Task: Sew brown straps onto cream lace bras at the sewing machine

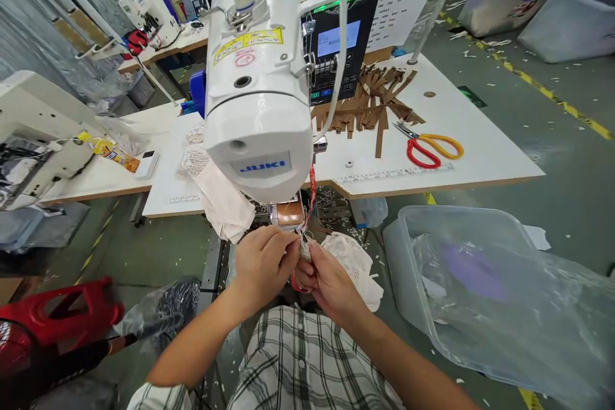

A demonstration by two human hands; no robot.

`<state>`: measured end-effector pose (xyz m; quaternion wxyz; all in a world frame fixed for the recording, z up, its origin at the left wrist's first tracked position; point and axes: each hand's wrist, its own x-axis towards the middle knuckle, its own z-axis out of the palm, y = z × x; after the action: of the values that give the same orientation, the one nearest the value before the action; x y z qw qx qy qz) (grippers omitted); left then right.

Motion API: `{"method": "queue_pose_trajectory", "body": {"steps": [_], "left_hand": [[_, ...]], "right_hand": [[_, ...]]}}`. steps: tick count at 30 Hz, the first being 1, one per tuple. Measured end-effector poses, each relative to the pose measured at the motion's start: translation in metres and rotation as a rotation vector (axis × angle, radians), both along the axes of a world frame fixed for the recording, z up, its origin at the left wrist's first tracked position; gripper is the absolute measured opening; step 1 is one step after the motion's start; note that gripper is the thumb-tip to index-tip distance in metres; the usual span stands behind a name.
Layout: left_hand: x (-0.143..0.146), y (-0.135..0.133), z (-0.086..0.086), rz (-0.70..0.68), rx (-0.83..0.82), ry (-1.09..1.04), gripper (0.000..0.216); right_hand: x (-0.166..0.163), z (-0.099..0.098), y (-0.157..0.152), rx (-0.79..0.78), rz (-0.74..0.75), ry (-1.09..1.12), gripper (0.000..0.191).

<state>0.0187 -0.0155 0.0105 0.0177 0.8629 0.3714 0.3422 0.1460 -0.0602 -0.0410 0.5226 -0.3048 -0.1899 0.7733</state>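
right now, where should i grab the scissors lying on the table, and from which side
Probably by the red and yellow handles, coming from the near right side: the scissors lie with those loops spread, blades pointing away and left toward the brown strips.

We see a small pale piece [305,248] held just below the middle of the frame, upright and narrow, with a little dark detail near its top; it is mostly covered, so we cannot make out its full shape. Right below it we find a red loop [300,284], smooth and curved, only partly showing; we cannot tell what it belongs to. Just to the right, slightly below the centre of the frame, we see pale cream fabric [354,266] lying bunched and creased, with lacy-looking patterning in its upper part and a loose, plain edge toward the lower right.
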Motion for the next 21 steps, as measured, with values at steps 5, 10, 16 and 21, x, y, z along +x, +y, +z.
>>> {"method": "queue_pose_trajectory", "body": {"steps": [5, 10, 16, 21], "left_hand": [[-0.002, 0.009, -0.004, 0.079, -0.08, -0.09, 0.01], [-0.001, 0.032, -0.007, 0.283, -0.16, -0.176, 0.02], [0.002, 0.041, -0.002, 0.386, -0.345, -0.269, 0.036], [0.002, 0.042, 0.003, 0.368, -0.396, -0.295, 0.032]], "right_hand": [[0.009, -0.007, 0.007, -0.048, -0.102, -0.026, 0.056], [0.036, -0.025, 0.01, -0.035, -0.178, -0.093, 0.056], [0.05, -0.031, 0.01, -0.063, -0.195, -0.296, 0.046], [0.045, -0.032, 0.016, 0.003, -0.212, -0.337, 0.039]]}}
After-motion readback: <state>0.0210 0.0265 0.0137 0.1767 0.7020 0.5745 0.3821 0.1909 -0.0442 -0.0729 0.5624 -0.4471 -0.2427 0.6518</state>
